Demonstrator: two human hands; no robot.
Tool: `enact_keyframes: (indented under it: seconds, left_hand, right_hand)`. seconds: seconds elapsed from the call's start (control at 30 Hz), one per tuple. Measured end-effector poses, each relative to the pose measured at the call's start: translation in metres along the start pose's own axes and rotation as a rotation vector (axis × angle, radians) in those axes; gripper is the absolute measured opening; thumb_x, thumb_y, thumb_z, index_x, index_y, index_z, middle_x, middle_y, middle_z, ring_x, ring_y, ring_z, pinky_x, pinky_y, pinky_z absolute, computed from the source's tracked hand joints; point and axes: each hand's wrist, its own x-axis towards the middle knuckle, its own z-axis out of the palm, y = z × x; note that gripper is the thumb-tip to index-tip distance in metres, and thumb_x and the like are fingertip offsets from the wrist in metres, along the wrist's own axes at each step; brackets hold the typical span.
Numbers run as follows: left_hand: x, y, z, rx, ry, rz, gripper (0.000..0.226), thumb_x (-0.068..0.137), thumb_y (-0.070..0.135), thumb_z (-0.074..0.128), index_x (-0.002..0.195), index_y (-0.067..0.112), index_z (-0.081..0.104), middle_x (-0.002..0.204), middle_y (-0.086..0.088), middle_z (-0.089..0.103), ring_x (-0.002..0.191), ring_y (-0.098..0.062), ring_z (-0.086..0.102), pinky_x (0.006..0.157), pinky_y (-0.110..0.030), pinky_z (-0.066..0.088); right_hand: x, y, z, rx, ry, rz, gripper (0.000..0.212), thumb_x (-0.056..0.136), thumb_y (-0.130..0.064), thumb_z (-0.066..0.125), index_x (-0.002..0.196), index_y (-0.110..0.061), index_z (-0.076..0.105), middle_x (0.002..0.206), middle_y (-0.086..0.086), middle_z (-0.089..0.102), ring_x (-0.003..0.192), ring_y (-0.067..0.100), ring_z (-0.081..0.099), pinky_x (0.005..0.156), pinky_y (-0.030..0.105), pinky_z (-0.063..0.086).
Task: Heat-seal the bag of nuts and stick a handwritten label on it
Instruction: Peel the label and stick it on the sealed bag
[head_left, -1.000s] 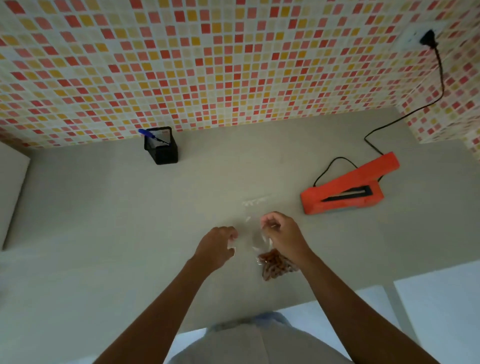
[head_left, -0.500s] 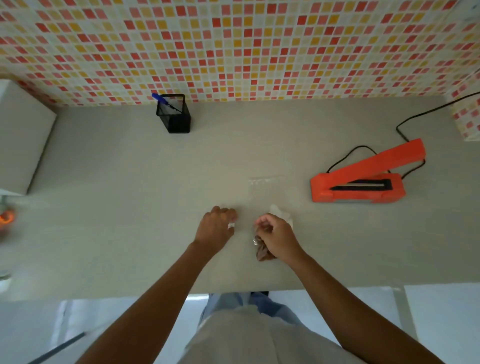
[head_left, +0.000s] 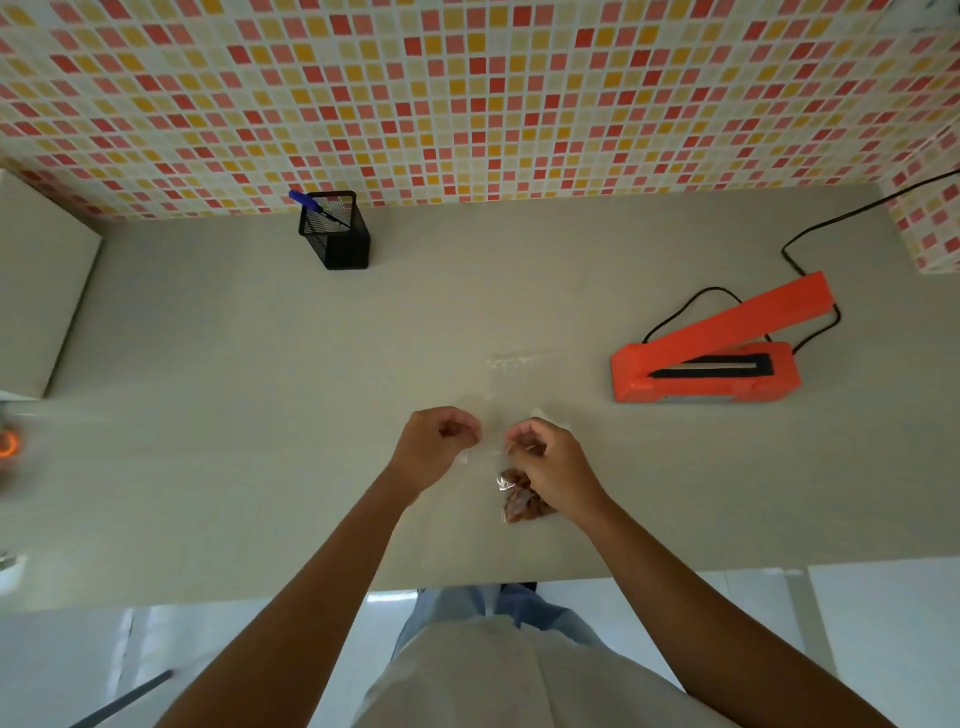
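Note:
A small clear plastic bag of brown nuts hangs just above the grey table, near its front edge. My left hand pinches the left corner of the bag's open top. My right hand pinches the right corner and covers part of the nuts. The clear mouth of the bag stretches between the two hands. The orange heat sealer sits to the right with its arm raised. A blue pen stands in a black mesh holder at the back.
The sealer's black cord runs back to the tiled wall. A thin clear sheet lies flat on the table beyond my hands. A white panel stands at the far left. A blurred orange object shows at the left edge.
My hands moved slightly apart, drawing the bag's top open between them, and the nuts now hang lower under my right hand. The camera view shifted a little.

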Motion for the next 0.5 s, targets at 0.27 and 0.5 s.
enact_keyframes:
  seconds: [0.27, 0.5]
  left_hand:
    - [-0.031, 0.052, 0.002, -0.600, -0.077, -0.055, 0.009, 0.089, 0.004, 0.063, 0.095, 0.009, 0.066, 0.089, -0.004, 0.067, 0.075, -0.016, 0.057, 0.064, -0.027, 0.044]
    - [-0.047, 0.086, 0.003, -0.787, -0.077, -0.003, 0.014, 0.092, 0.002, 0.059, 0.088, 0.013, 0.066, 0.093, -0.005, 0.069, 0.083, -0.017, 0.062, 0.077, -0.031, 0.049]
  right_hand:
    - [-0.023, -0.046, -0.032, 0.325, -0.054, -0.033, 0.011, 0.096, -0.010, 0.062, 0.100, -0.012, 0.072, 0.086, 0.002, 0.073, 0.068, 0.011, 0.060, 0.049, 0.024, 0.046]
    - [-0.036, -0.074, -0.044, 0.303, -0.135, -0.077, 0.009, 0.092, -0.011, 0.068, 0.093, -0.015, 0.075, 0.083, 0.007, 0.074, 0.065, 0.015, 0.058, 0.053, 0.023, 0.044]
